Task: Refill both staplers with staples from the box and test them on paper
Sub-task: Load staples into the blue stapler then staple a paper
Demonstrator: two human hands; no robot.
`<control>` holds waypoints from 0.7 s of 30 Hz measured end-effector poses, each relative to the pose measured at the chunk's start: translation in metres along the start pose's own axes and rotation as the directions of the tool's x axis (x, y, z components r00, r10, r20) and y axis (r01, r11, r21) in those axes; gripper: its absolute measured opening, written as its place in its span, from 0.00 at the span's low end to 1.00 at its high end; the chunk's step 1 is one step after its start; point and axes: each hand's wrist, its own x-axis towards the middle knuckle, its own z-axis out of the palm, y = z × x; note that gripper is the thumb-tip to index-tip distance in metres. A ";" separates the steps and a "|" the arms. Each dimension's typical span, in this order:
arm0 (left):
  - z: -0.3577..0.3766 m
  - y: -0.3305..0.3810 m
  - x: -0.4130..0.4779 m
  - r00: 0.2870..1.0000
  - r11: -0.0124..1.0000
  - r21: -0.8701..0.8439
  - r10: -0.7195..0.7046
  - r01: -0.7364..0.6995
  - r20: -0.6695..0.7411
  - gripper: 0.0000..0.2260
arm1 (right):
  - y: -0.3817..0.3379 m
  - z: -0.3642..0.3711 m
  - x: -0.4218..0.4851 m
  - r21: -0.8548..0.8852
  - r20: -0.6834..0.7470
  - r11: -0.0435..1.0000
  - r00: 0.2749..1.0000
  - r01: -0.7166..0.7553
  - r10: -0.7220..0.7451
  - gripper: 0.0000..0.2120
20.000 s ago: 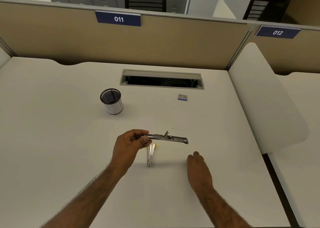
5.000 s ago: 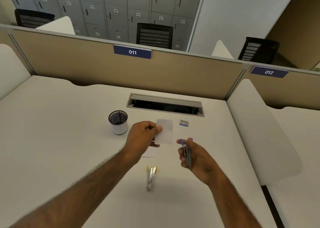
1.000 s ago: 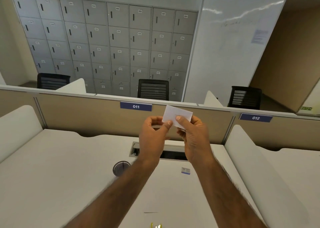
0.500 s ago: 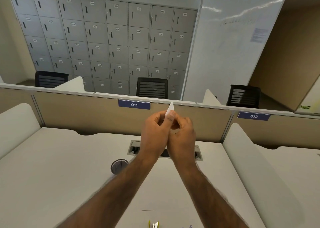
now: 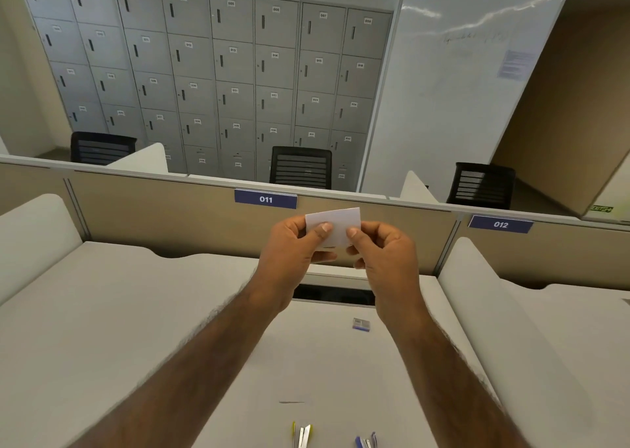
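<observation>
1. Paper (image 5: 335, 224), a small white slip, is raised in front of me above the desk (image 5: 102, 328), level with the partition (image 5: 170, 215) below the blue 011 label (image 5: 265, 199); both my hands pinch it.
2. Left hand (image 5: 289, 249) grips its left edge, thumb on the near face, fingers curled behind; right hand (image 5: 385, 253) grips the right edge the same way.
3. Two staplers lie on the desk at the bottom edge of view, partly cut off: the yellow stapler (image 5: 301, 434) on the left, the blue stapler (image 5: 366, 441) near it on the right; neither touches my hands.
4. Staple box (image 5: 361, 324) sits on the desk beside my right wrist, just in front of the cable slot (image 5: 332, 294).
</observation>
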 end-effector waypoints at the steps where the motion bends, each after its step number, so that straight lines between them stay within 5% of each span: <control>1: 0.000 0.000 0.000 1.000 1.000 -0.029 -0.012 0.012 0.003 0.12 | 0.000 -0.001 -0.001 0.001 0.004 1.000 1.000 0.000 0.000 0.03; 7: -0.004 -0.007 -0.002 0.999 0.994 -0.102 -0.040 0.038 -0.024 0.08 | 0.002 -0.003 -0.005 0.017 -0.008 1.000 1.000 -0.010 0.010 0.03; 12: -0.019 -0.032 -0.004 0.994 0.989 0.143 0.055 -0.042 -0.090 0.11 | 0.013 -0.003 -0.007 -0.042 -0.018 0.999 1.000 -0.026 0.026 0.02; 16: -0.050 -0.099 -0.026 0.953 0.830 0.550 0.230 -0.088 -0.195 0.10 | 0.040 0.001 -0.008 -0.094 -0.010 0.992 0.996 -0.084 0.083 0.02; 21: -0.108 -0.231 -0.077 0.995 0.563 0.825 0.037 0.055 -0.091 0.17 | 0.091 0.018 -0.010 -0.224 0.016 0.969 0.994 -0.099 0.105 0.03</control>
